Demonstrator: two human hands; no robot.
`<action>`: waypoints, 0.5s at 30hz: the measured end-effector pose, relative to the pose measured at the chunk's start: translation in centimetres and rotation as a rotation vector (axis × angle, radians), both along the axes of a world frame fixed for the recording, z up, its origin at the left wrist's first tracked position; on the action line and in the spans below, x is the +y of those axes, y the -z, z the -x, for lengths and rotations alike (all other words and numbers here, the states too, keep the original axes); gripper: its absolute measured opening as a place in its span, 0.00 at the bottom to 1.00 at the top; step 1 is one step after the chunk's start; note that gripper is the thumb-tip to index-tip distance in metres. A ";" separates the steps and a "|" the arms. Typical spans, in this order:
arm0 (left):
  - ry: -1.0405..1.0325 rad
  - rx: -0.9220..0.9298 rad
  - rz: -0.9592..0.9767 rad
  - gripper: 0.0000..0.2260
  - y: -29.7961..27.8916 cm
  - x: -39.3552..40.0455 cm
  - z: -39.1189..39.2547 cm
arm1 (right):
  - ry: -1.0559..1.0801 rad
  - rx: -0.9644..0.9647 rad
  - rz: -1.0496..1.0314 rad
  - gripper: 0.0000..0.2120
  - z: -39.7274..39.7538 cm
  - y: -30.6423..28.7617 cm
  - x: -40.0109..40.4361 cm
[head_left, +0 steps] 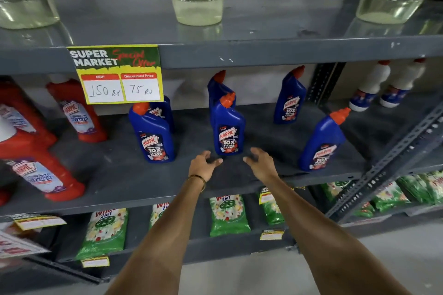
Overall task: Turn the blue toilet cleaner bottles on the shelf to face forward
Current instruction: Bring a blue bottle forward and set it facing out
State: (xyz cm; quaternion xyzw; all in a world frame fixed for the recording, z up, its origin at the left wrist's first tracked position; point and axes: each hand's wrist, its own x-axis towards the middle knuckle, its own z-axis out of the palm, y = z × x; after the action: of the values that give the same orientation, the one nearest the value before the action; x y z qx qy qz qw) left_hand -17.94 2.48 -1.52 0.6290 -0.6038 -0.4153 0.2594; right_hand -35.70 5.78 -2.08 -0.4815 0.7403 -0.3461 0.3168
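Just above the shelf edge (143, 201), left hand (202, 165) and right hand (260, 163) hover with fingers spread, holding nothing, flanking the middle blue bottle (227, 132). Advice: grip low on both sides and rotate upright, no tilt. Its label reads "HARPIC 10X TOTAL CLEAN". Behind it, a second blue bottle (217, 88) shows no label. Price tag (117, 74): "150", "75".
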 end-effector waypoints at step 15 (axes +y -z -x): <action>0.017 0.012 0.045 0.16 -0.7 -4.3 2.1 | -0.143 -0.241 0.093 0.19 0.1 0.3 -5.2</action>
State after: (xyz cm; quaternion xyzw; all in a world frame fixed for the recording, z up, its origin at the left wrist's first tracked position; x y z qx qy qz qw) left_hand -20.02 -1.80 -0.83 0.6154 -0.6167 -0.4075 0.2737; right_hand -35.81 0.60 -2.37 -0.5023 0.6438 -0.4119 0.4044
